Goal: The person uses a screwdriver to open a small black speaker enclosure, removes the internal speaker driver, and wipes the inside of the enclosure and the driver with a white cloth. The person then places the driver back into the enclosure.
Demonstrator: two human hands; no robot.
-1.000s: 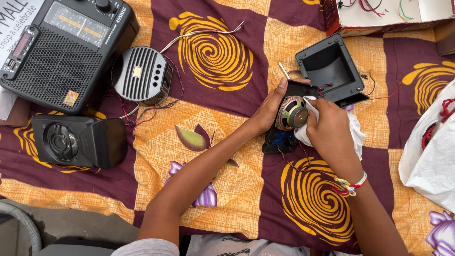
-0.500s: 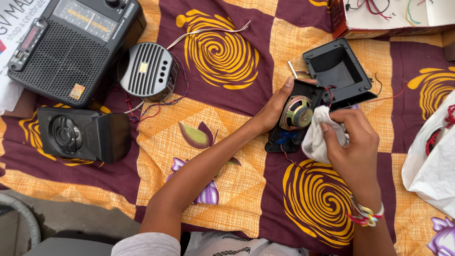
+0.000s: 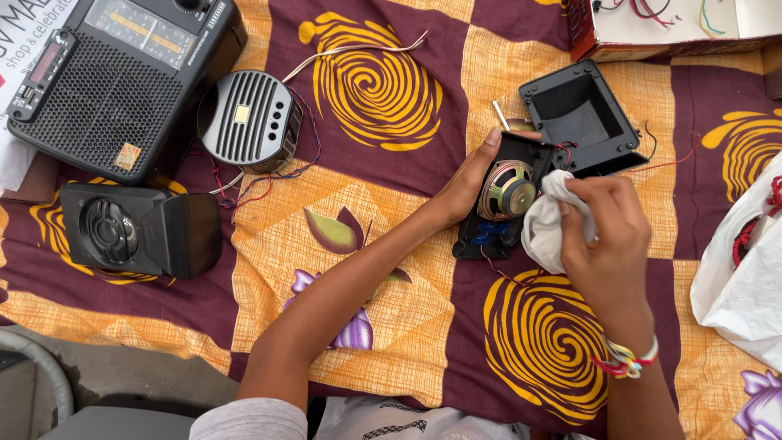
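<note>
My left hand [image 3: 466,181] grips the left edge of a black speaker panel [image 3: 521,151] that carries a round speaker driver [image 3: 507,189] with its metal magnet facing up. My right hand [image 3: 607,232] is closed around a crumpled white cloth [image 3: 544,228] pressed against the right side of the driver. Thin red and blue wires [image 3: 490,236] hang from the panel's lower end. An empty black speaker housing [image 3: 580,114] lies just beyond the panel, tilted on the patterned cloth.
A black radio [image 3: 114,77] sits at the far left, a round grey grille [image 3: 248,121] with loose wires beside it, and a small black speaker box [image 3: 134,230] below. An open cardboard box [image 3: 668,28] holds wires at top right. A white plastic bag [image 3: 745,277] lies at the right edge.
My right hand has drawn the white cloth off the top of the driver toward its right side, uncovering the magnet. My left hand keeps holding the panel.
</note>
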